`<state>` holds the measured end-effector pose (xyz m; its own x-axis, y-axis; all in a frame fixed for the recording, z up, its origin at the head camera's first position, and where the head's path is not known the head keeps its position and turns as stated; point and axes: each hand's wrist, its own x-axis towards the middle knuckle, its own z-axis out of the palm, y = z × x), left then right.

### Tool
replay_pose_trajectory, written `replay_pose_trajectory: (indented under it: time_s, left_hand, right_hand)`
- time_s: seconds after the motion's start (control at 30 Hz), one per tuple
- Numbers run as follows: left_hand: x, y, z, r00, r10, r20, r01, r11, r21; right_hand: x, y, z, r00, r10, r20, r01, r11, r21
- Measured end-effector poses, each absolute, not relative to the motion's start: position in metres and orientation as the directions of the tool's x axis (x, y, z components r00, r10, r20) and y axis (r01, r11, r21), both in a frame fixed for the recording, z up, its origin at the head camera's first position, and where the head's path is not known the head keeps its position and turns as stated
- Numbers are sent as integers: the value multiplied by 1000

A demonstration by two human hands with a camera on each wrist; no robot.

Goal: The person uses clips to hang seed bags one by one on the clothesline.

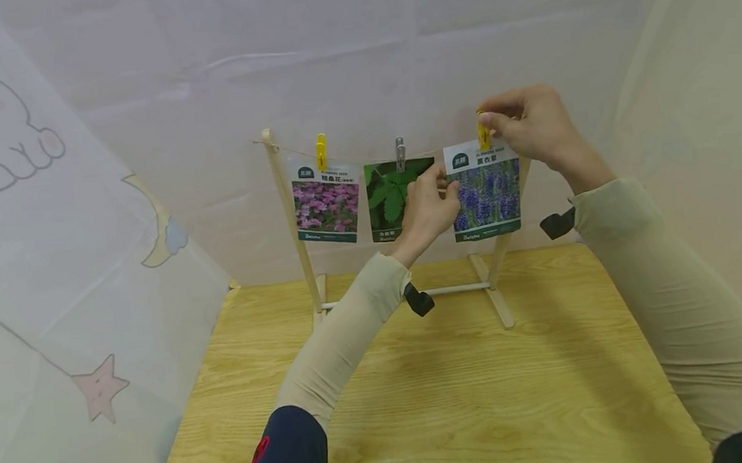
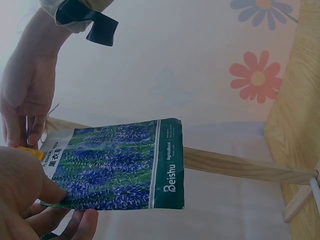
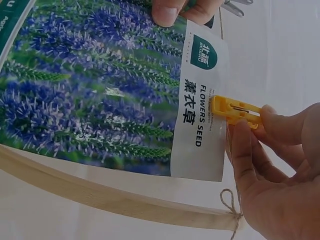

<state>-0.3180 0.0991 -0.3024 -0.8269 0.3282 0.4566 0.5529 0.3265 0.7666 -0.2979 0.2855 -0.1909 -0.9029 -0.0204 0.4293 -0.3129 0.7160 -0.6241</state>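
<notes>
A lavender seed packet (image 1: 487,199) with purple flower spikes hangs at the right end of a twine line. My left hand (image 1: 429,203) pinches its left edge between thumb and fingers, as the left wrist view (image 2: 30,190) also shows. At the packet's white top edge sits a yellow clothespin (image 3: 237,111). The thumb and fingers of my right hand (image 1: 537,126) pinch the tail of that clothespin. To the left hang a green-leaf packet (image 1: 384,192), partly hidden behind my left hand, under a grey clothespin (image 1: 400,155), and a pink-flower packet (image 1: 326,209) under another yellow clothespin (image 1: 321,152).
The twine is strung between two wooden posts (image 1: 289,208), tied with a bow at the right one. The stand's feet (image 1: 502,307) and white crossbar (image 1: 457,289) rest toward the back of a wood-grain table (image 1: 419,398). Pale printed cloth (image 1: 348,63) hangs behind and at the sides.
</notes>
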Motion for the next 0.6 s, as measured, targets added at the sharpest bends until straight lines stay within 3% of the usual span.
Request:
replay_pose_trajectory:
  time_s: [0.6]
  left_hand:
    - [-320, 97, -308, -809, 336, 483, 577, 295, 761]
  right_hand:
    - [-296, 282, -194, -905, -72, 419, -325, 753, -572]
